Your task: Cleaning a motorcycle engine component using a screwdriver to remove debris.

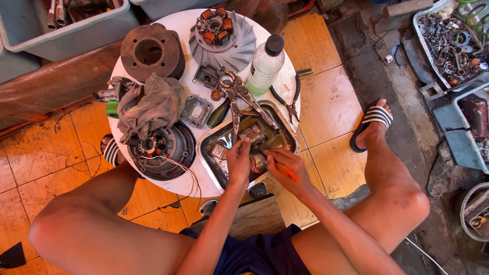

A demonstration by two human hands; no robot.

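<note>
Tray [211,158], metal, sits at near edge of round white table [285,76], w/ dirty liquid and small parts in it. Both hands work over it. Left hand [238,162] curled around a small part held above the tray; the part itself is mostly hidden by fingers. Right hand [284,168] closed on a thin orange tool [288,173], tip hard to make out. Bare knees frame the shot; 2 striped sandals [374,119], the left one half hidden under the table.

Floor: orange tiles, cracked and stained, w/ bare grey concrete to the right.

Further out on the table: locking pliers [235,94] lying w/ handles over the tray rim, 1 black-handled pliers [291,104] to the right of it, 1 grey rag [150,104] draped over a stator plate [163,147] w/ wires trailing off the edge. 2 small square covers [196,109] mid-table. Then 1 clear bottle [265,66] w/ black cap, 1 finned cylinder [150,51], 1 fan wheel [229,43] w/ orange coils at far edge.

Beyond: 2 grey bins [76,30] top left, cut off by frame. Top right, a tray of mixed scrap hardware [451,43], too jumbled to count.
</note>
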